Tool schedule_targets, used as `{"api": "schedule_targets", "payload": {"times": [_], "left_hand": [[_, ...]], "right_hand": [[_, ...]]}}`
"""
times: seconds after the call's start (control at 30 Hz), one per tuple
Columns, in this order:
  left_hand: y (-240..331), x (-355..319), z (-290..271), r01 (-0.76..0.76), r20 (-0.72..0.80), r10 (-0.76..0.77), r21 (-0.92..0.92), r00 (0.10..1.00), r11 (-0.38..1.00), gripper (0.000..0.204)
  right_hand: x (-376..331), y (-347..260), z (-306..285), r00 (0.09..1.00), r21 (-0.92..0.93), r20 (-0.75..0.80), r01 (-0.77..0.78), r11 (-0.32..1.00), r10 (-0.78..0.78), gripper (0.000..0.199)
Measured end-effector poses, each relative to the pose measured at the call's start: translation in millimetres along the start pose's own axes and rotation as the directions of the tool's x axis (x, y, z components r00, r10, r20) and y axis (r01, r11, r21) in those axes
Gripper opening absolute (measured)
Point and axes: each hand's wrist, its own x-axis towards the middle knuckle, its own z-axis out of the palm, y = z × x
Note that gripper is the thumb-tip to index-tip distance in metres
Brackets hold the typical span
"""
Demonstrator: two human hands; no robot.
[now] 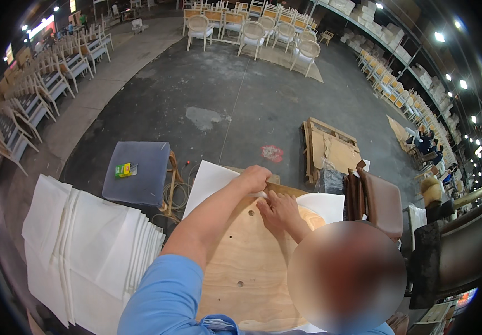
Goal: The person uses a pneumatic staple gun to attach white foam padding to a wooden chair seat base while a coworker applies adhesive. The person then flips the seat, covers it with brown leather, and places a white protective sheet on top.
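A light plywood panel (241, 257) with several small holes lies in front of me on white sheet material (210, 181), which sticks out past its far corners. At the panel's far edge my left hand (253, 180) is closed, fingers curled over a narrow white fold of the sheet. Just right of it, my right hand (283, 213) rests on the panel with thumb and fingers apart, fingertips at the same edge. What lies under the left fingers is partly hidden. A blurred round patch covers the panel's near right side.
Left of the panel is a fanned stack of white sheets (93, 245). Beyond it, a grey-blue padded stool (134, 190) carries a yellow-green packet (123, 170). Brown padded pieces (380, 201) stand at right, near a wooden pallet with cardboard (333, 148). Chairs (252, 34) line the far floor.
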Motion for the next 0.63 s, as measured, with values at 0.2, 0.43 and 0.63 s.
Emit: {"api": "schedule_targets", "payload": {"times": [0.2, 0.43, 0.63], "left_hand": [[-7, -1, 0, 0.016, 0.036, -0.014, -0.039, 0.999, 0.999, 0.013], [2, -4, 5, 0.076, 0.018, -0.075, -0.026, 0.997, 0.997, 0.016], [4, -7, -7, 0.067, 0.056, -0.065, -0.030, 0.996, 0.997, 0.016]], "right_hand": [[-1, -8, -6, 0.999, 0.020, -0.053, -0.005, 1.000, 0.006, 0.054], [-10, 34, -31, 0.992, -0.054, 0.020, -0.121, 0.991, 0.122, 0.063], [-4, 48, -21, 0.970, 0.034, 0.171, -0.184, 0.982, 0.176, 0.066]]}}
